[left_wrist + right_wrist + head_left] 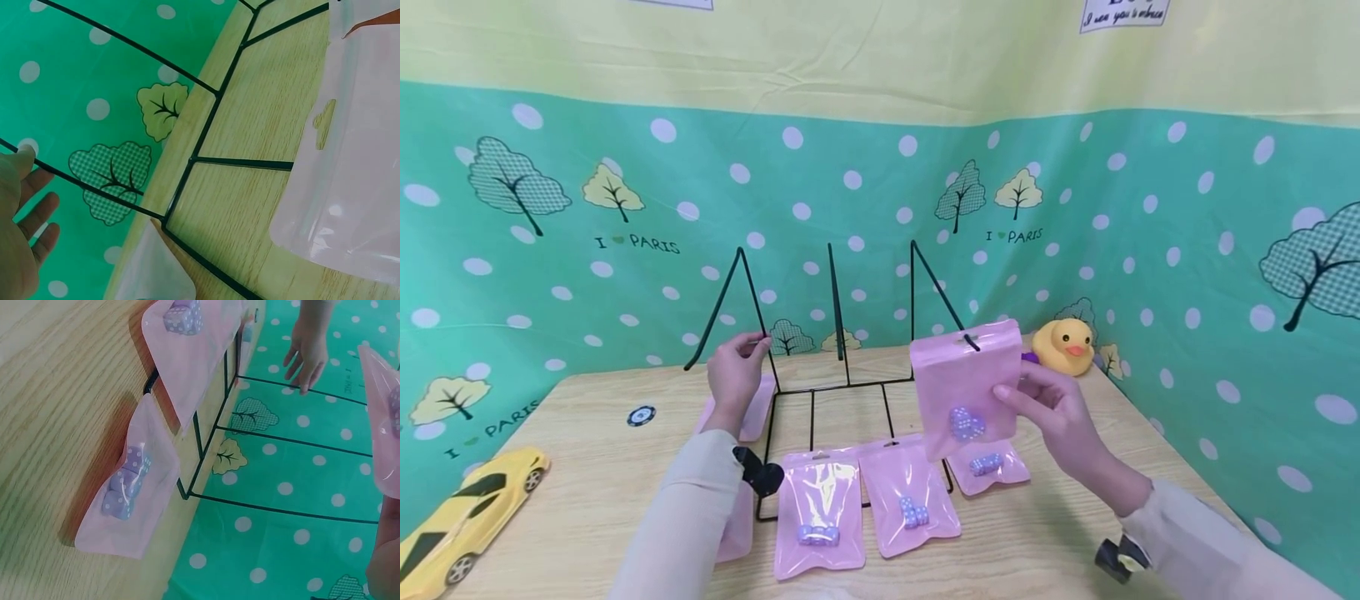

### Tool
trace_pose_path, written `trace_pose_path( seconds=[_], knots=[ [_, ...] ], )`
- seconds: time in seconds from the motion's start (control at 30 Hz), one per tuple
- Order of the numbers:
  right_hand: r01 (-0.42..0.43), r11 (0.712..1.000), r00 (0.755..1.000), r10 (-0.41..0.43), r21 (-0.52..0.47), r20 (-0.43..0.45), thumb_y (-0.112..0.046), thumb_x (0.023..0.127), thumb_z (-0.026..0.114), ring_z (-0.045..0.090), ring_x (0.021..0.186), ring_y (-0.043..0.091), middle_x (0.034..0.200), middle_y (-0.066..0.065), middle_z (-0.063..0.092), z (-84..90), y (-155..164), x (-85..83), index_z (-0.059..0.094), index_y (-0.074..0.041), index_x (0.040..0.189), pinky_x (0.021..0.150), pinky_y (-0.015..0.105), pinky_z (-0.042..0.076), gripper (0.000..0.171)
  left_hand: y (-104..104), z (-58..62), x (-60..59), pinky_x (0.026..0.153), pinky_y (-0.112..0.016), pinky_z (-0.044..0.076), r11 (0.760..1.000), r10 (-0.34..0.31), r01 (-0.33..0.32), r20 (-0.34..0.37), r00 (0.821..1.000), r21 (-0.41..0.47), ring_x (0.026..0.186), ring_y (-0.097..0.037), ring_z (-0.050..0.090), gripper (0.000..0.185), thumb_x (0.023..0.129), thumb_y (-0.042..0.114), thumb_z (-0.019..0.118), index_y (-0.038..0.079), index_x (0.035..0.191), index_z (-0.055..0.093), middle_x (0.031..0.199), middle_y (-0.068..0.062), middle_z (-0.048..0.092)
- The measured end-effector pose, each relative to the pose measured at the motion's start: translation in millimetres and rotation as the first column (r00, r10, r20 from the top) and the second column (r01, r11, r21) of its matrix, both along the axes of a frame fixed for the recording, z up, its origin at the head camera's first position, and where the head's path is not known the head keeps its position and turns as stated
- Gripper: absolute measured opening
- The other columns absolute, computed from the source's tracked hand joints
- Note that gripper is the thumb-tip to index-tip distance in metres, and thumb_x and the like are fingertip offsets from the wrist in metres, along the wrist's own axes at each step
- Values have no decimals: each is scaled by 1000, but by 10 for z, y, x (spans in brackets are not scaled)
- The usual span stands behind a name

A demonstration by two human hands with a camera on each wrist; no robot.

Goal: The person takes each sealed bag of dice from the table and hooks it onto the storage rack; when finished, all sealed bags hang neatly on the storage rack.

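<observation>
A black wire rack (836, 300) (194, 158) (294, 441) with three slanted arms stands at the back of the wooden table (587, 467). My left hand (737, 367) (19, 225) (306, 347) rests its fingertips on the rack's left arm, fingers fairly straight. My right hand (1048, 408) pinches the edge of a pink pouch (962, 387) (384, 425) holding purple dice. The pouch's hang hole sits at the tip of the right arm. Three similar pouches (820, 517) (910, 500) (988, 462) lie flat in front of the rack.
More pink pouches (752, 408) lie under and beside my left forearm. A yellow rubber duck (1063, 346) sits at the back right, a yellow toy car (467, 508) at the front left, a small round chip (641, 415) to the left. Green spotted cloth walls surround the table.
</observation>
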State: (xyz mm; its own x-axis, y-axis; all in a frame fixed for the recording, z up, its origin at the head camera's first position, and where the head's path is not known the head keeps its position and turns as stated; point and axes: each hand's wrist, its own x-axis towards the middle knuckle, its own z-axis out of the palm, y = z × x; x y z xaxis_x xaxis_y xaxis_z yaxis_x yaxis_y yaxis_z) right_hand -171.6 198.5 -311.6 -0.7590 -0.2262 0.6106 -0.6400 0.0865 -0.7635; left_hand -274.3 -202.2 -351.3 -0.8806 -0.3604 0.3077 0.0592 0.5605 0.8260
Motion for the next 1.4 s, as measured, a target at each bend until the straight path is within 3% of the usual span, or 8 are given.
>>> trace_pose_path(
  seconds=[0.27,0.43,0.57,0.8,1.1,1.4],
  knots=[
    [11,1000,996,-9,-17,89,3,98,59,66,72,13,96,-1,71,-13,-60,-81,75,-14,111,68,27,58,27,-10,-6,6,91,-49,51,1000,-5,5,3,1000,10,109,-36,66,30,104,24,61,4,126,70,118,-21,71],
    [28,999,990,-23,-35,142,1,98,59,65,75,11,94,-3,69,-25,-91,-135,75,-17,106,69,27,57,25,-13,-10,-2,91,-49,51,1000,-11,11,-3,1000,3,109,-36,66,31,104,24,61,4,126,70,117,-21,71],
    [25,998,986,-16,-52,166,0,98,59,69,79,12,96,-3,71,-23,-122,-185,74,-13,107,71,28,59,22,-19,-12,-7,90,-49,51,1000,-15,15,-9,1000,4,108,-36,66,31,104,24,61,4,126,70,117,-21,71],
    [34,997,977,-18,-75,211,-5,101,59,71,83,14,94,-1,73,3,-215,-261,68,7,107,72,30,60,17,-30,-21,-12,92,-50,51,1000,-17,17,-14,1000,4,109,-36,66,31,104,24,61,3,125,70,117,-21,71],
    [123,989,954,-95,-83,284,-9,101,62,71,79,11,87,-3,73,38,-318,-388,69,2,105,74,28,59,14,-31,-17,-13,90,-49,51,1000,-15,15,-8,1000,3,107,-36,66,30,104,24,62,3,124,70,116,-21,71],
    [143,986,949,-111,-90,294,-7,101,61,69,75,8,81,-6,71,58,-361,-568,67,4,105,72,26,59,12,-29,-14,-17,91,-50,50,1000,-14,14,0,1000,-10,107,-36,66,31,104,25,62,3,124,71,115,-21,72]
  ],
)
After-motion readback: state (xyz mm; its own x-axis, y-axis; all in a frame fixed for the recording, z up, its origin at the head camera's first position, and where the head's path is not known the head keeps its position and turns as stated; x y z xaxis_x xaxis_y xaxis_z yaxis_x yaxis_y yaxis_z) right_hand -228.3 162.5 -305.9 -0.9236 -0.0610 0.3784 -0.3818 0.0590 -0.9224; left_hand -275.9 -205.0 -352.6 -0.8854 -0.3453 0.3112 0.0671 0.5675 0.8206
